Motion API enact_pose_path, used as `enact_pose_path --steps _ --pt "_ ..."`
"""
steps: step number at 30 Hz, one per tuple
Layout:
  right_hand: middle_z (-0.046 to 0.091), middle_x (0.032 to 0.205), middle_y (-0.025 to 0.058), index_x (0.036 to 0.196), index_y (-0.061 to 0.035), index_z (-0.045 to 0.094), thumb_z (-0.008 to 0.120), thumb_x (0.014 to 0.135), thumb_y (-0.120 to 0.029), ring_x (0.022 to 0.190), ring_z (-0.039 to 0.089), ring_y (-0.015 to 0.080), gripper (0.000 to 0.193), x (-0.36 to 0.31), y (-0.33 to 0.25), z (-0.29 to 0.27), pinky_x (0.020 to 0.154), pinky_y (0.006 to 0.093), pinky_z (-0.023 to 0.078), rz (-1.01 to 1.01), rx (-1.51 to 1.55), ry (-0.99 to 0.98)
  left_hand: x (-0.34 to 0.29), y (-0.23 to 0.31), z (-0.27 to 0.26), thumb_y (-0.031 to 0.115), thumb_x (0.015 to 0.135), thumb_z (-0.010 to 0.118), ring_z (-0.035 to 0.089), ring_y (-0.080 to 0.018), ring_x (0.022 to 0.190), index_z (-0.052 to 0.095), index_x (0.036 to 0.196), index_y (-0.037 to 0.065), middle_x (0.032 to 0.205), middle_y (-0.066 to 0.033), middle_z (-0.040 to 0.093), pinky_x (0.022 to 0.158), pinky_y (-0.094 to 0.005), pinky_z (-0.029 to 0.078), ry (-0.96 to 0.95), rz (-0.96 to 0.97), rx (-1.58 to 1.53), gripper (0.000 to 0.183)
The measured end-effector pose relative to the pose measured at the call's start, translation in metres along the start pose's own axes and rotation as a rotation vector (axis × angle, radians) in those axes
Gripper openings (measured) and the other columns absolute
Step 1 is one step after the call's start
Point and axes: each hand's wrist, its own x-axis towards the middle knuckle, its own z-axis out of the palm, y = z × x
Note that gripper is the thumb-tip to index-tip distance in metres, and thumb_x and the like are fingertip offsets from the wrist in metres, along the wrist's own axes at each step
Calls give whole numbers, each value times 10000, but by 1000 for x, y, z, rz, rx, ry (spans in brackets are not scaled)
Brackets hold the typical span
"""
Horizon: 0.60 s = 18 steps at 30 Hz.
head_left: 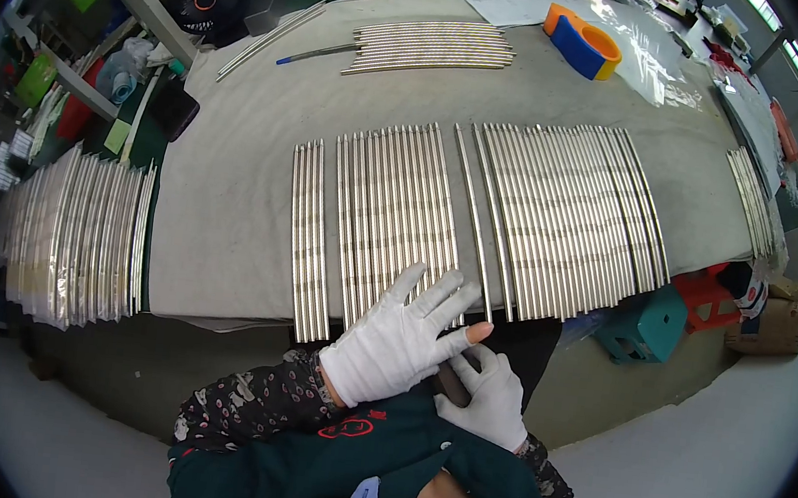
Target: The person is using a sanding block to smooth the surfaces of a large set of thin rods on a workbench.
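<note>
Thin shiny metal rods lie side by side in groups across the cloth-covered table: a small left group [309, 240], a middle group [394, 200] and a wide right group [568, 218]. A single rod [473, 218] lies apart between the middle and right groups. My left hand [399, 337], in a white glove with a bare thumb tip, spreads its fingers over the near ends of the middle group. Close beside that thumb, below the table edge, my right hand [489, 395] is gloved too, its fingers curled together. Whatever they hold is hidden.
More rods [430, 46] lie at the back beside a blue-tipped pen [317, 54]. An orange and blue tape-like ring [584, 43] sits back right. Wrapped rods [79, 240] stand left of the table. Rods [749, 203] lie at the right edge; a teal stool [644, 325] is below.
</note>
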Motion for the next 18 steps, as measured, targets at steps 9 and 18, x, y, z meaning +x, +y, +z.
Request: enact_pose_path --steps 9,18 --pt "546 1127 97 1084 -88 642 743 604 -342 828 552 259 553 -3 4 3 670 375 520 -21 -1 17 20 7 7 190 715 625 530 -174 664 554 782 88 709 -16 475 578 -322 422 152 -57 284 142" --pt "557 1118 102 1067 -90 646 734 608 -346 828 556 262 533 -3 4 1 678 372 521 -1 16 19 30 7 13 198 740 603 509 -177 612 489 698 126 640 -14 440 523 -324 379 145 17 301 141"
